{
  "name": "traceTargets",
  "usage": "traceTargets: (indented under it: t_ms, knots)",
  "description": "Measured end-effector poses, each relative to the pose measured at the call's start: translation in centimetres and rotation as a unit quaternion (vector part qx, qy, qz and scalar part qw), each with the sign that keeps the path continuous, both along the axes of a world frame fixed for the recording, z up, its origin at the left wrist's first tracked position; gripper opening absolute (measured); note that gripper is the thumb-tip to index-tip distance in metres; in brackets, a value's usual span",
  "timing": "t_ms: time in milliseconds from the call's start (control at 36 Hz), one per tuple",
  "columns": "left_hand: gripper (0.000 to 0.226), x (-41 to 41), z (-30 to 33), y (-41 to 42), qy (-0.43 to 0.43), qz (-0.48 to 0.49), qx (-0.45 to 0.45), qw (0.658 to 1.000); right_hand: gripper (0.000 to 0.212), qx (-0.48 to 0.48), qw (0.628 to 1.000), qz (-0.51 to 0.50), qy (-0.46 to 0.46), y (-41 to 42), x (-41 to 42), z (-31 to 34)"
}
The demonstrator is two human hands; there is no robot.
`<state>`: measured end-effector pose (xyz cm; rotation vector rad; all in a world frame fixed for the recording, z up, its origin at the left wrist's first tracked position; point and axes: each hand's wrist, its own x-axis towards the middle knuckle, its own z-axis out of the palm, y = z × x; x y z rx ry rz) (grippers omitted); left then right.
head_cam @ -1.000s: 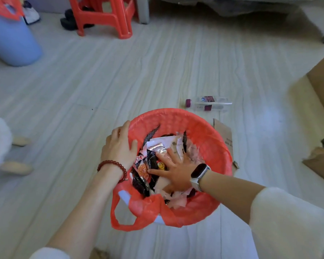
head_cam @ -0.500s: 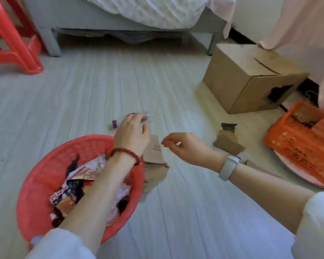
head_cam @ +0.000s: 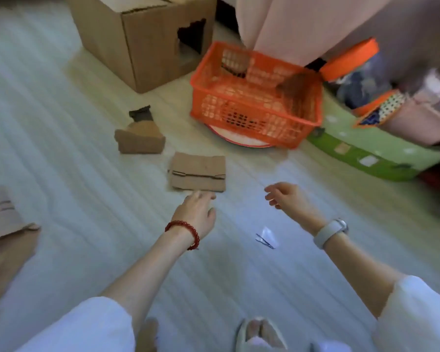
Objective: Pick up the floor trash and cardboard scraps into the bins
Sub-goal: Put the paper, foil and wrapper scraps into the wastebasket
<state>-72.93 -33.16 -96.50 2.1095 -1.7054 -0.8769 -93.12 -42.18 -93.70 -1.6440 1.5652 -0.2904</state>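
A flat folded cardboard scrap [head_cam: 197, 171] lies on the floor just beyond my left hand [head_cam: 197, 212], whose straight fingers reach to its near edge, holding nothing. My right hand [head_cam: 287, 198] hovers to the right with loosely curled, empty fingers. Farther back lies another cardboard scrap [head_cam: 140, 141] with a dark piece [head_cam: 140, 114] behind it. An orange mesh basket [head_cam: 254, 115] holding cardboard pieces stands at the back right. A small clear wrapper scrap [head_cam: 266, 237] lies on the floor between my arms. More cardboard [head_cam: 3, 224] lies at the left edge.
A large cardboard box [head_cam: 142, 34] with a torn hole stands at the back. A green case [head_cam: 366, 153], pink containers and a pink curtain crowd the right side. My slippered feet [head_cam: 259, 334] show at the bottom. The floor is pale wood planks.
The view has swung right, away from the red trash bin. Both hands left the bin and now reach over the floor toward the folded cardboard scrap.
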Motion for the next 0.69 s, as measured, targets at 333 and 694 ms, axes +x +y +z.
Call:
traceTargets:
  t_ms: [333,694]
  knots:
    - [0.065,-8.8,-11.0,2.0,-0.092,-0.083,0.224,0.967,0.047,-0.034,0.971,0.056,0.229,5.5,-5.0,-15.2]
    - [0.062,-12.1,-11.7,2.2,-0.149,-0.175,0.23,0.946,0.026,0.055,0.982,-0.011,0.183,8.1,-8.9,-14.2]
